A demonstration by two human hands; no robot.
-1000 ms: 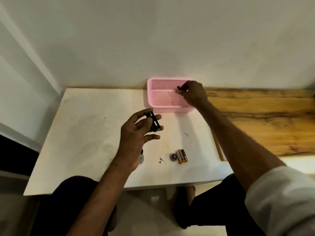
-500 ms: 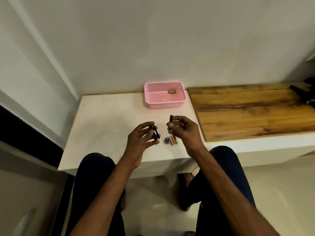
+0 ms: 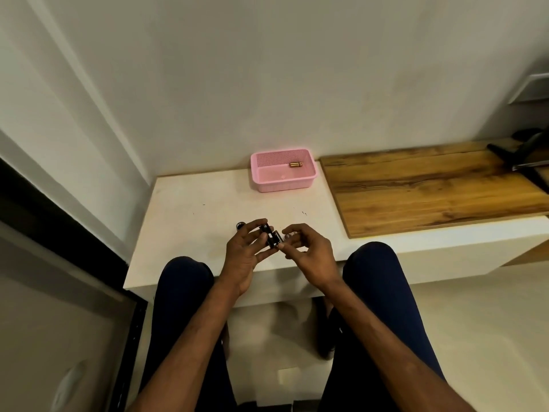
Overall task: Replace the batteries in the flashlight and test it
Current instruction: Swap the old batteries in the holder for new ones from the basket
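While hands (image 3: 269, 248) meet, holder (image 3: 268, 235) gripped (basket (image 3: 267, 183) behind)

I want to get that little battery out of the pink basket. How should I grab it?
Come straight down from above, since the pink basket has walls all round. The battery lies flat on its side near the back wall, ends pointing left and right, so pinch its middle with thumb and finger across the round body. It would probably roll if nudged, so close gently.
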